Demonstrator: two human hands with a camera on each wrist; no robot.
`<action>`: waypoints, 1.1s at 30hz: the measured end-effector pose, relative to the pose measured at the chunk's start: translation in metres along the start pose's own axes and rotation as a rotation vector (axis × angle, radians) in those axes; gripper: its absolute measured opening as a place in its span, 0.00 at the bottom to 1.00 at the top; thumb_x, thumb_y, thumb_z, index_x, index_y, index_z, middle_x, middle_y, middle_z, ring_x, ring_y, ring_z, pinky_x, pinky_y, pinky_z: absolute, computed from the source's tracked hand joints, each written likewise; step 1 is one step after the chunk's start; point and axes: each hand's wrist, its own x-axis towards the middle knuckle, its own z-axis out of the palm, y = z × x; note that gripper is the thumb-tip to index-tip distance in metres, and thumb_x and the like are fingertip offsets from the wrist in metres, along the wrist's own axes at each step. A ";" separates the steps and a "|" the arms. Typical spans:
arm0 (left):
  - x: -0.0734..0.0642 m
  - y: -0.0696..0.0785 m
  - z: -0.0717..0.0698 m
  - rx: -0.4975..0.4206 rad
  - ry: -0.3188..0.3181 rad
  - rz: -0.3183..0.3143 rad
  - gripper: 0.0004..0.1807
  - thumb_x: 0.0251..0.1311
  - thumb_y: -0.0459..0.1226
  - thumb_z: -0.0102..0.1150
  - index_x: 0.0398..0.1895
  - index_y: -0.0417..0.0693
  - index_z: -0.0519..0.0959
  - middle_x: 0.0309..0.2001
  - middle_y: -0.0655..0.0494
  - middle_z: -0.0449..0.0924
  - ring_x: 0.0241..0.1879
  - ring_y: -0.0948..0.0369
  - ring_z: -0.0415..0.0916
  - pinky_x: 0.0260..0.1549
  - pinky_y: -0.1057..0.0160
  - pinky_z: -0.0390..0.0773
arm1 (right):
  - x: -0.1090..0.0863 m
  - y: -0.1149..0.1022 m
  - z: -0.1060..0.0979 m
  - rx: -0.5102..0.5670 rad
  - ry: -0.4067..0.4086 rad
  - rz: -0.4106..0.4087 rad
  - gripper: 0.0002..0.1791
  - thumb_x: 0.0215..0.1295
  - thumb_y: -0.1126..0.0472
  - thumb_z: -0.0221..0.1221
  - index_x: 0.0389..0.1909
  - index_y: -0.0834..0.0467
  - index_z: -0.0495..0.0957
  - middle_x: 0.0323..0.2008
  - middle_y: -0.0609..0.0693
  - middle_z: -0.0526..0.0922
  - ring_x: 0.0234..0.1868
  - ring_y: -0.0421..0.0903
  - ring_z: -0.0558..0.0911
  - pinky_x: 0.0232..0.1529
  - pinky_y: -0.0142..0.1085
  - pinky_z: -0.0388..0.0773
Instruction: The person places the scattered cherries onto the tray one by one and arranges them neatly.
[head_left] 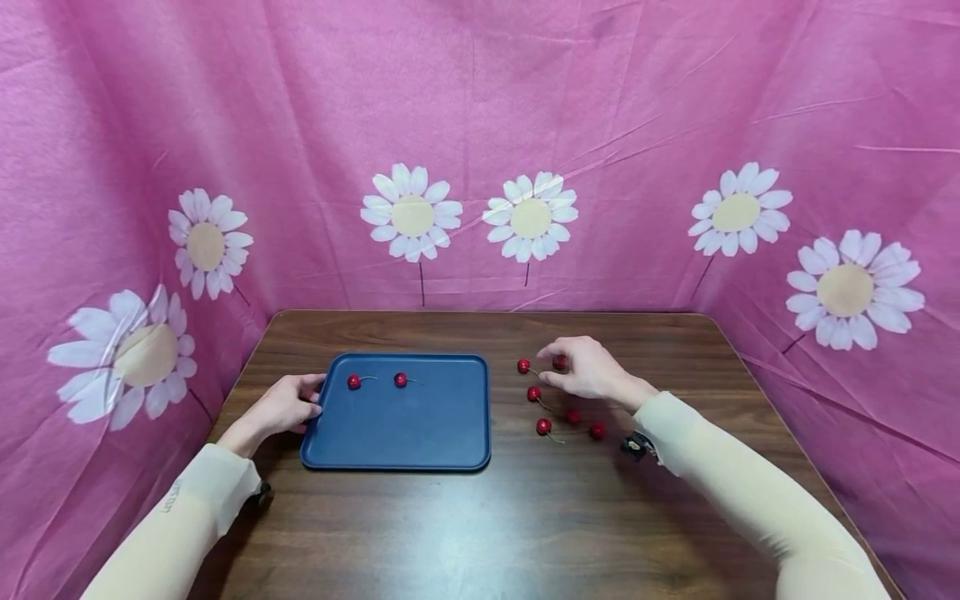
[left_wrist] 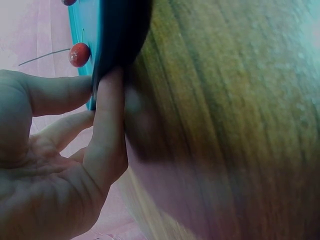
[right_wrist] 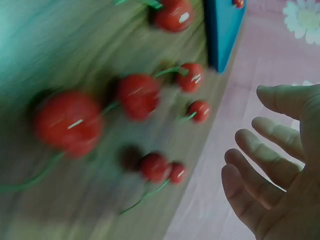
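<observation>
A blue rectangular tray [head_left: 397, 429] lies on the wooden table, with two red cherries with stems, one cherry [head_left: 354, 382] left of the other cherry [head_left: 401, 380]. My left hand [head_left: 287, 404] pinches the tray's left rim; in the left wrist view the thumb [left_wrist: 62, 95] and index finger [left_wrist: 107, 115] lie on opposite sides of it. To the tray's right, several cherries [head_left: 543, 427] lie loose on the table. Above the farthest of them hovers my right hand [head_left: 588, 368], fingers spread and slightly bent; the right wrist view shows nothing between the fingers [right_wrist: 260, 155].
The brown wooden table [head_left: 405, 533] extends in front of the tray and around the cherries. A pink cloth [head_left: 480, 83] printed with large white daisies hangs behind the table and along both sides.
</observation>
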 end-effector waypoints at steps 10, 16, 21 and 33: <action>0.000 -0.001 0.000 -0.011 -0.010 -0.012 0.41 0.72 0.25 0.60 0.87 0.29 0.60 0.54 0.34 0.80 0.47 0.52 0.84 0.43 0.47 0.95 | -0.044 0.040 -0.002 -0.024 0.098 0.011 0.17 0.67 0.58 0.76 0.53 0.60 0.92 0.45 0.54 0.96 0.43 0.52 0.91 0.48 0.49 0.88; 0.001 0.000 0.000 -0.006 -0.015 -0.013 0.41 0.73 0.26 0.61 0.87 0.30 0.59 0.56 0.32 0.80 0.49 0.50 0.84 0.45 0.46 0.95 | -0.068 0.052 -0.006 -0.106 0.093 -0.049 0.12 0.67 0.57 0.76 0.49 0.54 0.93 0.41 0.45 0.94 0.36 0.41 0.86 0.41 0.42 0.84; 0.001 0.001 -0.001 0.001 -0.021 -0.023 0.41 0.74 0.25 0.61 0.87 0.30 0.58 0.57 0.30 0.79 0.50 0.48 0.85 0.47 0.44 0.95 | -0.090 0.060 -0.009 -0.114 0.083 -0.115 0.09 0.66 0.60 0.76 0.46 0.52 0.94 0.38 0.39 0.91 0.34 0.33 0.82 0.37 0.35 0.81; 0.001 -0.001 -0.002 -0.003 -0.018 -0.026 0.41 0.74 0.26 0.60 0.88 0.31 0.59 0.58 0.31 0.79 0.50 0.50 0.85 0.46 0.45 0.95 | -0.123 0.070 0.003 -0.031 0.126 -0.146 0.13 0.54 0.63 0.81 0.41 0.49 0.94 0.36 0.37 0.90 0.32 0.32 0.81 0.34 0.23 0.73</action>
